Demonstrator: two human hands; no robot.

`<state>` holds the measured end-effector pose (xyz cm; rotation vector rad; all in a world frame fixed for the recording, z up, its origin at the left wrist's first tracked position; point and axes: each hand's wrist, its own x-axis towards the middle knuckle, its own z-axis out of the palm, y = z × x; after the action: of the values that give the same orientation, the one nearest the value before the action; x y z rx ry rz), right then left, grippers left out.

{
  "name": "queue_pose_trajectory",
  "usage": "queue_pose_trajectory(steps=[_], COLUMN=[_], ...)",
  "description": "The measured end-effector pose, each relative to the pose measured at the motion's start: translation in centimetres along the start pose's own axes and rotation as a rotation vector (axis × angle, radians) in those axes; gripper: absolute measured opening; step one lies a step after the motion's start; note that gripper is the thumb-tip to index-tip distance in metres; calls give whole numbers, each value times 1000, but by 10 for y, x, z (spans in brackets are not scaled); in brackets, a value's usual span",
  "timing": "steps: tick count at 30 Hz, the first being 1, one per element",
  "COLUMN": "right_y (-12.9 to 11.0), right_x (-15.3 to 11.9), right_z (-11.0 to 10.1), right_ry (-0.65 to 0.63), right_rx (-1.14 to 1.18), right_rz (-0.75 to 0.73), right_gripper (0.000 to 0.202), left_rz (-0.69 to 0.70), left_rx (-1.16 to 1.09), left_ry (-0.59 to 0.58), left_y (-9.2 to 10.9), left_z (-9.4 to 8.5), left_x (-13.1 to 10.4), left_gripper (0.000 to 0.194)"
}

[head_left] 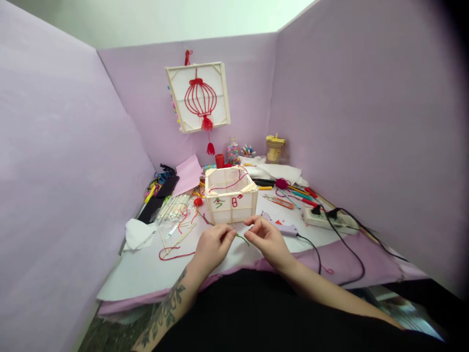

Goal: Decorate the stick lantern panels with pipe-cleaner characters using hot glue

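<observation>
Green pipe cleaner (pixel 242 238) pinched between left hand (pixel 213 246) and right hand (pixel 268 238), both closed on it, just before the stick-frame lantern box (pixel 230 195). Risk: glue gun (pixel 282 227) beside right wrist; contact could burn.

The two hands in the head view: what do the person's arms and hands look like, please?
Both forearms are bare, with no sleeves, gloves or rings that can be seen. The left hand has a dark leafy tattoo on its forearm; the right hand and its forearm show no markings.
</observation>
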<state>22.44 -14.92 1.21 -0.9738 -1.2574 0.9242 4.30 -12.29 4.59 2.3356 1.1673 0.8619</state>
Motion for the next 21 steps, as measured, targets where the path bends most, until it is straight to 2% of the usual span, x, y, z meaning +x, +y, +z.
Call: queue_pose_trajectory(steps=[3,7,10,12,15,18,21], right_y=[-4,-9,-12,-12,-9,-3,1], right_x=[2,7,11,13,15,15,15], right_z=[-1,1,9,17,26,26,20], right_ry=[-36,-69,-100,-164,-237,-179,-109], right_rx=[43,196,272,249,219,174,118], right_rz=[26,98,97,77,124,180,203], right_gripper=[36,28,50,55,43,25,26], left_rz=[25,18,23,45,29,-45,-93], left_rx=[-52,-101,-115,-113,-98,-81,-73], left_ry=[32,128,165,151,142,143,152], left_y=[2,9,16,18,18,12,3], left_z=[-3,-10,-15,-17,-19,-19,-19], left_x=[5,10,13,13,13,11,9], left_gripper=[19,16,16,16,18,21,24])
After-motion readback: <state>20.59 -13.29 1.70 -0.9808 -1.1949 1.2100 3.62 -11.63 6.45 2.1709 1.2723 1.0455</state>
